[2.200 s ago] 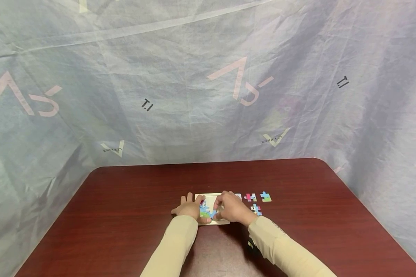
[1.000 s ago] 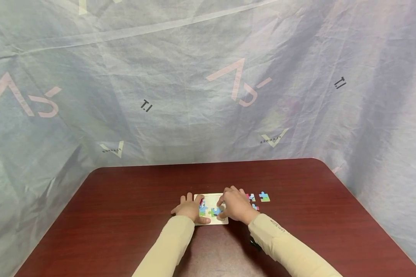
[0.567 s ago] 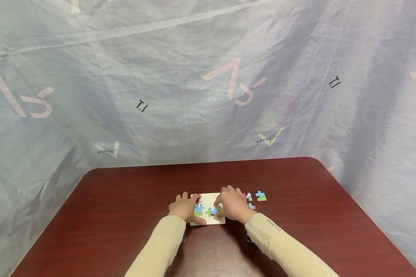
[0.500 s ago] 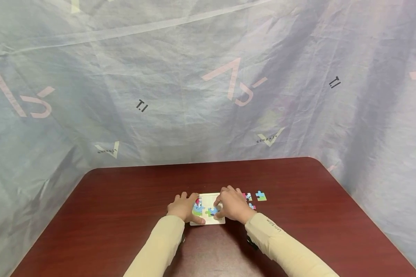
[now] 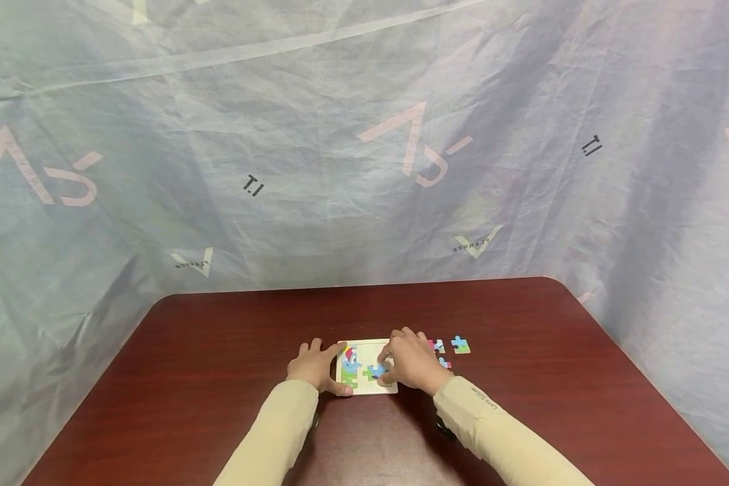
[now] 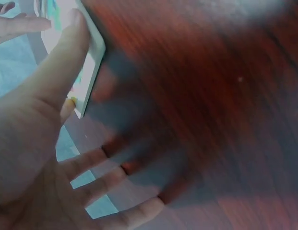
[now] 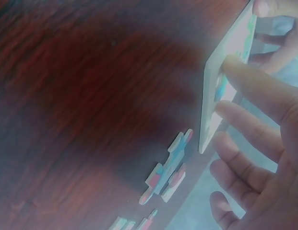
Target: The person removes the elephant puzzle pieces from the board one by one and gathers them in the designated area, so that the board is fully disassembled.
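A pale, shallow puzzle board (image 5: 367, 349) lies on the table between the two hands. Joined jigsaw pieces (image 5: 350, 364), with a blue face and red cap over green, fill its left side. My left hand (image 5: 310, 368) has its fingers spread; the thumb and index finger touch the board's left end, and the other fingertips reach the table. Thumb and index finger of my right hand (image 5: 410, 359) pinch a blue and green jigsaw piece (image 5: 374, 372) at the right part of the board. In the right wrist view, those fingers partly hide the piece (image 7: 220, 88).
Right of the board lie loose jigsaw pieces: one blue and green (image 5: 460, 345), one pink and white (image 5: 439, 345) and another (image 5: 445, 363) partly behind the right hand. The reddish-brown table (image 5: 231, 351) ends at a grey printed curtain (image 5: 316, 223).
The pinched piece has shifted right on the board, away from the left-hand pieces. My left hand has drawn back to the left, uncovering more of the joined pieces.
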Tool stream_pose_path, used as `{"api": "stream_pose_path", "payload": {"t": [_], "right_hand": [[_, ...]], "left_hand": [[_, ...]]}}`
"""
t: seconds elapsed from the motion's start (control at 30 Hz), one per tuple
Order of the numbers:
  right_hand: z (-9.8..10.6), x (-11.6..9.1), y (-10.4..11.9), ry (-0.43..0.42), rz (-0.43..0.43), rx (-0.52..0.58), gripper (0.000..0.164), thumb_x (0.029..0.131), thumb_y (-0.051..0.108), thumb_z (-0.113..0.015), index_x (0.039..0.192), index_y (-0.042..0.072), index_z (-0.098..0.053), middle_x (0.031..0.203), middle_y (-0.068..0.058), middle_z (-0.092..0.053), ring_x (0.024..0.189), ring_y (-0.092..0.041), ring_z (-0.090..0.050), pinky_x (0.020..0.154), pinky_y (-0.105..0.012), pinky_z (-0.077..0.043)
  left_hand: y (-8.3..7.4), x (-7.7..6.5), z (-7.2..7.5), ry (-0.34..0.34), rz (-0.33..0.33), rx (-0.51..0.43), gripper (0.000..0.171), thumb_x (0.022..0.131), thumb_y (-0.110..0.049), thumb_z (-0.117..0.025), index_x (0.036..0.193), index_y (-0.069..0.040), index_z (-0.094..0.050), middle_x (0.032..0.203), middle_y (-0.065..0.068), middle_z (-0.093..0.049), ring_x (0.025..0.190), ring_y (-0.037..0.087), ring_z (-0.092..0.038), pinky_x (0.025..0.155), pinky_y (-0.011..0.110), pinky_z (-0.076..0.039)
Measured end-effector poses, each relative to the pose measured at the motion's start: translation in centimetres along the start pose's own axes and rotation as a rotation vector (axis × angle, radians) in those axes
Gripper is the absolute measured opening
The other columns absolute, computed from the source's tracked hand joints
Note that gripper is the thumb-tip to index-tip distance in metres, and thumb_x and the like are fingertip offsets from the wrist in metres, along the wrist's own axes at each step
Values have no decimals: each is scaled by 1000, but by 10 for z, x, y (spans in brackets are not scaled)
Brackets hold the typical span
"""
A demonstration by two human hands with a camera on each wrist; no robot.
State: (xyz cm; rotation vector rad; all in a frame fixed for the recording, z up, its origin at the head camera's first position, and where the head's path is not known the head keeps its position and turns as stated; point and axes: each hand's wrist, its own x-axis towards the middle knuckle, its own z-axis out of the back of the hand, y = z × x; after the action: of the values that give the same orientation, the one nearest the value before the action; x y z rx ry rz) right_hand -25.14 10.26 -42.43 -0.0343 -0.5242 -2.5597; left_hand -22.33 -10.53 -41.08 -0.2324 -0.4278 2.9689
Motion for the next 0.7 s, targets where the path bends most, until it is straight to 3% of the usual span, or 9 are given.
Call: {"api": "stream_pose_path", "payload": {"t": [0.27,0.7], "right_hand": [[3,-3,0,6,18,26,28,70,22,-95,90,9,-82,88,-2,-60,85,-21,-48,75,-40,-36],[0,-2,-4,-14,8,45,19,72,19,-94,83,13,-80,90,0,-60,89,-21,-50,78,-42,-37]], "left_hand": [[-4,4,-4,-1,49,21,90,69,-41,-95,147,-22,-53,140,18,-48,120,38,-46,78,59,-54],[-10,0,1,22,103,-36,91,69,-33,-96,147,-20,-52,140,18,-46,121,39,-44,87,67,-50]]}}
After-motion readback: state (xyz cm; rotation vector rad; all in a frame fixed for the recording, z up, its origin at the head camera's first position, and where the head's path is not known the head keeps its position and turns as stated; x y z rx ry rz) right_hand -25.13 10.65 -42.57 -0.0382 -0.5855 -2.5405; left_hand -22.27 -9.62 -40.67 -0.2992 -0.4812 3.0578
